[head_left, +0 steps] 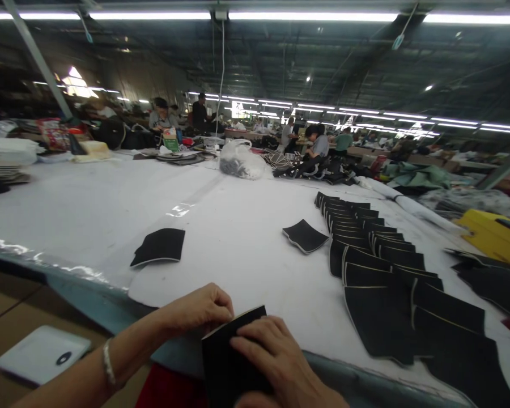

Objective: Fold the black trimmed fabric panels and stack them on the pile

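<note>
Low in the view, at the white table's (238,226) near edge, the left hand (210,309) pinches the upper edge of a black panel (233,357), while the right hand (280,360) lies across its face, fingers spread. Two loose black pieces (164,245) lie beyond; overlapping rows of black pieces (378,317) stretch away at right.
</note>
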Available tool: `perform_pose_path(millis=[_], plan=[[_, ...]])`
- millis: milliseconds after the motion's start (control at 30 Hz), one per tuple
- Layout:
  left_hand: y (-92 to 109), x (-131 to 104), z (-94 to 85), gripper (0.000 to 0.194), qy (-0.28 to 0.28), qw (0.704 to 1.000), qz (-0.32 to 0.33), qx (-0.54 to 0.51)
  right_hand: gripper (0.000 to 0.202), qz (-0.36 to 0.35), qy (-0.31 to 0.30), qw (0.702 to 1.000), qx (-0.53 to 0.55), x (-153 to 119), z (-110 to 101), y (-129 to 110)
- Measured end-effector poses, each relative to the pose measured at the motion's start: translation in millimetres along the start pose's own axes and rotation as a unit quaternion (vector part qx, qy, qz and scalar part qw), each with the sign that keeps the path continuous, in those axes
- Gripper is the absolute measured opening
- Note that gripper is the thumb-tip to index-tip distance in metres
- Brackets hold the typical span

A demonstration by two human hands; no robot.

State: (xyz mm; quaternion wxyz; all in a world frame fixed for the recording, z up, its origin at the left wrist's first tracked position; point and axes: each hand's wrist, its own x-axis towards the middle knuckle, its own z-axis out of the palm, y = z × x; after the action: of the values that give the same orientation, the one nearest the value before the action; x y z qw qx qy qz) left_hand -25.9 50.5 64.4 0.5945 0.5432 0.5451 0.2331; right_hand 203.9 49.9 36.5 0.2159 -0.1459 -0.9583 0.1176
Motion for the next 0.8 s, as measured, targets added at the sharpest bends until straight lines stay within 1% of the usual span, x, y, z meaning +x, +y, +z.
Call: perform_pose_path(millis=[67,100,167,300,400,533,700,733,800], plan=[[-0.3,-1.0,4.4,0.014,-0.014,1.000,-0.003,-0.016,0.044,0.075,0.032,0.996,0.036,8.3,-1.7,-5.8],[-1.2,-1.7,6.3,0.014,-0.019,1.000,-0.005,-0.025,0.040,0.095,0.045,0.994,0.038,11.2,-0.3,-7.6],[-4.0,-3.2,9.2,0.016,-0.023,0.999,-0.007,-0.041,0.037,0.102,0.054,0.993,0.040,15.0,5.0,-8.9],[-11.0,-5.2,14.0,0.021,-0.018,0.998,-0.004,-0.056,0.036,0.093,0.059,0.993,0.032,18.1,13.5,-7.3],[-14.3,-4.5,17.1,0.021,-0.017,0.999,0.006,-0.044,0.028,0.084,0.043,0.996,0.012,19.8,13.2,-5.5],[-16.2,-3.0,18.8,0.015,-0.021,1.000,0.012,-0.009,0.027,0.082,0.007,0.996,-0.016,20.7,9.5,0.3],[-16.8,-3.9,19.8,0.010,-0.024,0.998,0.020,0.062,0.022,0.078,-0.041,0.996,0.001,19.3,9.4,9.6],[-16.3,-4.6,19.6,0.010,-0.021,0.996,0.021,0.081,0.021,0.073,-0.048,0.996,0.005,18.9,9.5,9.3],[-13.8,-6.5,18.2,0.009,0.004,0.992,0.024,0.126,0.020,0.062,-0.058,0.996,0.000,18.2,8.7,4.6]])
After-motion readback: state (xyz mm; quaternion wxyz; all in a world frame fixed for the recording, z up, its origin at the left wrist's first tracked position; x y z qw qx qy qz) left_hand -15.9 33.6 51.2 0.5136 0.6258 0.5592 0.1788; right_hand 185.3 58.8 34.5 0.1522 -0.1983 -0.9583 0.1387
